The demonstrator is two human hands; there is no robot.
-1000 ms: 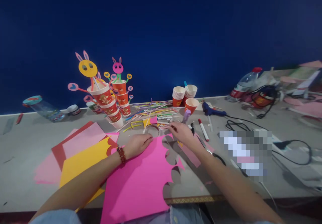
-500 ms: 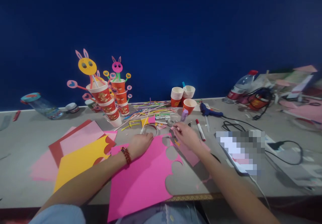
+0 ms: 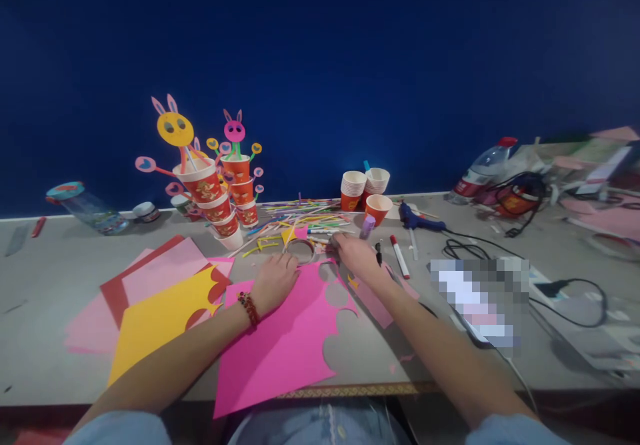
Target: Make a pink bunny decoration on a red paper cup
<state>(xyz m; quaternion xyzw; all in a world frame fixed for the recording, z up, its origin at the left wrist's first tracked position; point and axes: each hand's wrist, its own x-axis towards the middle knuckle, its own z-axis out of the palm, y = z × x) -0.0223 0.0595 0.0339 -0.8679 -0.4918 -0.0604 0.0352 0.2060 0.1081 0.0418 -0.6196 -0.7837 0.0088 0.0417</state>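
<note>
My left hand point(image 3: 277, 279) lies palm down on the far edge of a bright pink sheet point(image 3: 270, 358), fingers outstretched. Just ahead of its fingertips is a roll of tape point(image 3: 313, 251). Scalloped cut-outs run along the sheet's right side. My right hand point(image 3: 356, 256) reaches to the paper scraps beyond the sheet, fingers bent and together; what they grip, if anything, is hidden. Beneath my right wrist is a light pink strip of paper point(image 3: 373, 303). A purple-capped glue stick point(image 3: 367, 227) stands just past that hand.
Decorated paper-cup figures point(image 3: 205, 188) stand back left, with yellow paper point(image 3: 150, 325) before them. Thin coloured sticks point(image 3: 300, 218) lie mid-table. Stacked cups point(image 3: 353, 195), a blue glue gun point(image 3: 423, 220), a red-capped marker point(image 3: 400, 258) and a phone point(image 3: 470, 305) are toward the right.
My left hand has flattened onto the pink sheet, its fingers reaching out. My right hand has moved slightly left and away from me. The pink sheet has shifted a little away from me.
</note>
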